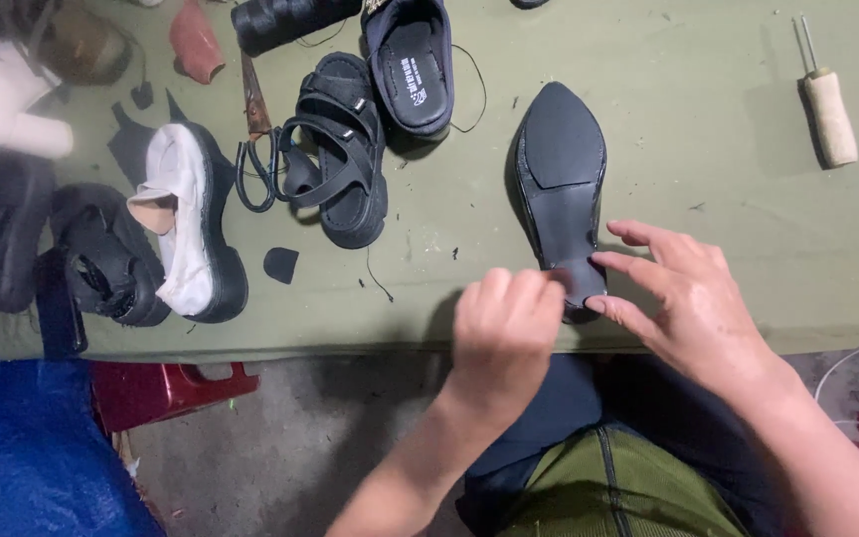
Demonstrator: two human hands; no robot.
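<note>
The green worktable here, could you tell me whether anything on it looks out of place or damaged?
The black pointed shoe lies sole-up, its heel end between the left hand and right hand. Dark offcuts and loose thread litter the green worktable; no damage is visible.

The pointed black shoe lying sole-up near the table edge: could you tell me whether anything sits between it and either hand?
Nothing visible does. Both the left hand and the right hand already touch the heel end of the pointed black shoe, and the green table beside it is bare.
</note>
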